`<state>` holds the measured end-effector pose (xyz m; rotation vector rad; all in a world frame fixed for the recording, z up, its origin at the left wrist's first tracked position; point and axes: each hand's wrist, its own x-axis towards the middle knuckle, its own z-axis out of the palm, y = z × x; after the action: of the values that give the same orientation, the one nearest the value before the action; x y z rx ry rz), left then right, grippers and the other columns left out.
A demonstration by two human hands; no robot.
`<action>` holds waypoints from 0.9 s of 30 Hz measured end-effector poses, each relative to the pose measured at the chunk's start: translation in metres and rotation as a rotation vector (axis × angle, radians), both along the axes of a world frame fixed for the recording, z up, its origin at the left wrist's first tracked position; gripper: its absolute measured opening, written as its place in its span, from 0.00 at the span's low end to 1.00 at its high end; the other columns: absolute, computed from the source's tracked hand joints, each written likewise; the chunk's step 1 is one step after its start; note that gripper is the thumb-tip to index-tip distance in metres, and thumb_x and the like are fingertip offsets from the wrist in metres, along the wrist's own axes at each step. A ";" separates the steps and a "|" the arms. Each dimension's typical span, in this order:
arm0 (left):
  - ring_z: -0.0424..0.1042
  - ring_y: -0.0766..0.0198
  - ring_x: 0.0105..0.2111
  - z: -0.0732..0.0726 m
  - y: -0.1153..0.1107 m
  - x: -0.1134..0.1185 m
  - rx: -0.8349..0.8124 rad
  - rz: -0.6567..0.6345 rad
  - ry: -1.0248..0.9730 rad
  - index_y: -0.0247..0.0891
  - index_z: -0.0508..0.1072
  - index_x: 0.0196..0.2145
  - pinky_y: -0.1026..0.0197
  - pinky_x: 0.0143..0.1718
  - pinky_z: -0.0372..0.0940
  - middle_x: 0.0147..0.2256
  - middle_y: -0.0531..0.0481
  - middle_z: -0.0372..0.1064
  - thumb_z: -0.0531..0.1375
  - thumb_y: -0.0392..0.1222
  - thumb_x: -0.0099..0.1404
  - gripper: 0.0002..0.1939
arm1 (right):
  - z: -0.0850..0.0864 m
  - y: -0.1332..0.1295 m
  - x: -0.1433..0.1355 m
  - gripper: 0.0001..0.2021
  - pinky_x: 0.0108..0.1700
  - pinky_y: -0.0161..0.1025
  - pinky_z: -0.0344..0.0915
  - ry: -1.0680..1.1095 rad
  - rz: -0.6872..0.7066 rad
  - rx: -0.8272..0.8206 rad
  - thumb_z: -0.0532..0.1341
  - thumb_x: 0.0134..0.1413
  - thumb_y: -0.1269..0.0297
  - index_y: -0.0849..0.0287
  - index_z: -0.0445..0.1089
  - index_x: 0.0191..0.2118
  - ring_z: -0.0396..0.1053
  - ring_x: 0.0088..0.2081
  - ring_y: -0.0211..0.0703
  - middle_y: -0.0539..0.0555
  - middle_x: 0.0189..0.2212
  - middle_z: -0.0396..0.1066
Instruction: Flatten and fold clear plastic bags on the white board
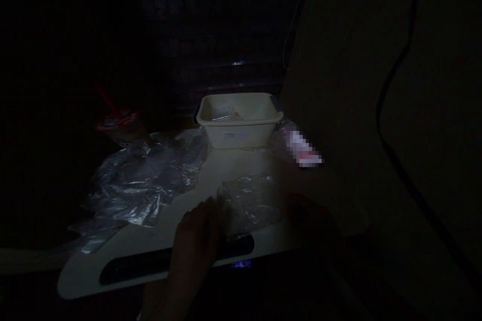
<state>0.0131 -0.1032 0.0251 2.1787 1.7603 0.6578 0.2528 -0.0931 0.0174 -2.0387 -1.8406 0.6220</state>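
Observation:
A clear plastic bag (250,198) lies spread between my two hands, low over the white table. My left hand (199,225) is closed at the bag's left edge, its fingertips blurred. At the bag's right edge, my right hand (311,215) sits in deep shadow with its fingers curled in on the plastic; their detail is hard to make out. Behind the bag stands a cream plastic basin (241,134) with dark handles and some clear plastic inside. More crumpled clear bags (150,180) are heaped to the left of my left hand.
The small white table (85,273) has a dark slot along its near edge. A cup with a red lid and straw (122,125) stands at the back left. A blurred-out bright patch (303,149) lies right of the basin. A dark cable (380,100) hangs at right.

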 end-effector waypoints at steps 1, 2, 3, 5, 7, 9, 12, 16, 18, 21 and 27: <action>0.64 0.57 0.40 0.000 -0.001 0.001 0.025 -0.005 0.025 0.37 0.64 0.44 0.55 0.40 0.59 0.41 0.45 0.65 0.47 0.40 0.58 0.17 | -0.002 0.000 0.000 0.18 0.41 0.44 0.61 -0.021 0.022 0.023 0.49 0.47 0.58 0.57 0.64 0.44 0.65 0.40 0.46 0.55 0.41 0.67; 0.63 0.57 0.42 -0.002 -0.001 0.002 0.044 -0.010 0.058 0.36 0.64 0.44 0.53 0.40 0.58 0.42 0.44 0.65 0.46 0.40 0.58 0.17 | -0.003 0.001 -0.001 0.18 0.42 0.44 0.61 -0.043 0.048 0.045 0.50 0.46 0.58 0.57 0.64 0.44 0.65 0.41 0.46 0.55 0.41 0.67; 0.61 0.56 0.43 -0.003 -0.002 0.004 0.055 -0.015 0.096 0.36 0.64 0.44 0.52 0.41 0.57 0.43 0.43 0.64 0.46 0.40 0.58 0.17 | -0.005 0.001 -0.001 0.18 0.43 0.45 0.60 -0.065 0.071 0.071 0.50 0.46 0.58 0.57 0.64 0.44 0.64 0.42 0.47 0.55 0.41 0.67; 0.58 0.55 0.47 -0.009 -0.002 0.007 0.070 -0.014 0.171 0.37 0.63 0.45 0.50 0.42 0.55 0.46 0.43 0.62 0.46 0.38 0.58 0.17 | -0.008 0.003 -0.002 0.19 0.43 0.46 0.59 -0.100 0.125 0.107 0.50 0.46 0.58 0.58 0.65 0.43 0.64 0.42 0.48 0.56 0.41 0.67; 0.54 0.54 0.50 -0.016 0.001 0.006 0.100 -0.018 0.222 0.38 0.62 0.46 0.48 0.43 0.52 0.49 0.43 0.59 0.47 0.36 0.57 0.18 | -0.010 0.006 -0.003 0.19 0.43 0.47 0.59 -0.123 0.172 0.146 0.50 0.46 0.58 0.60 0.65 0.43 0.64 0.42 0.48 0.57 0.41 0.67; 0.53 0.54 0.51 -0.021 0.006 0.002 0.118 -0.052 0.236 0.37 0.61 0.46 0.47 0.44 0.51 0.50 0.42 0.56 0.48 0.35 0.56 0.19 | -0.011 0.009 -0.004 0.19 0.43 0.47 0.59 -0.135 0.203 0.195 0.49 0.47 0.59 0.61 0.65 0.43 0.63 0.42 0.49 0.58 0.40 0.67; 0.53 0.55 0.51 -0.021 0.018 -0.005 0.113 -0.103 0.187 0.36 0.57 0.49 0.50 0.45 0.53 0.51 0.42 0.54 0.49 0.36 0.55 0.22 | -0.011 0.014 -0.006 0.18 0.44 0.47 0.58 -0.151 0.205 0.267 0.50 0.47 0.61 0.61 0.64 0.43 0.62 0.43 0.48 0.58 0.41 0.66; 0.54 0.60 0.50 -0.008 0.029 0.000 0.113 -0.141 0.099 0.37 0.55 0.51 0.55 0.48 0.52 0.50 0.45 0.56 0.45 0.37 0.60 0.20 | -0.007 0.019 -0.009 0.19 0.44 0.47 0.58 -0.145 0.211 0.202 0.50 0.47 0.59 0.62 0.64 0.44 0.63 0.42 0.48 0.58 0.40 0.67; 0.55 0.60 0.50 -0.004 0.030 0.006 0.109 -0.118 0.093 0.34 0.55 0.50 0.55 0.49 0.53 0.50 0.43 0.56 0.43 0.39 0.61 0.20 | -0.005 0.021 -0.010 0.20 0.44 0.47 0.58 -0.135 0.199 0.164 0.51 0.46 0.57 0.61 0.63 0.45 0.63 0.42 0.49 0.58 0.41 0.66; 0.55 0.55 0.49 -0.007 0.029 0.013 0.105 -0.058 0.145 0.27 0.55 0.50 0.52 0.47 0.55 0.49 0.36 0.56 0.44 0.39 0.60 0.21 | -0.005 0.022 -0.011 0.21 0.43 0.46 0.58 -0.127 0.190 0.172 0.52 0.45 0.56 0.60 0.62 0.45 0.63 0.42 0.48 0.58 0.41 0.66; 0.47 0.52 0.53 -0.013 0.028 0.009 0.095 -0.135 0.296 0.34 0.52 0.52 0.44 0.48 0.48 0.53 0.39 0.50 0.43 0.32 0.58 0.23 | -0.003 0.028 -0.016 0.21 0.42 0.47 0.58 -0.261 0.281 0.262 0.53 0.44 0.55 0.61 0.63 0.44 0.62 0.41 0.50 0.59 0.40 0.67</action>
<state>0.0218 -0.0755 0.0125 2.5437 1.7253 0.4106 0.2367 -0.0650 0.0145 -1.7737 -2.2471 0.1694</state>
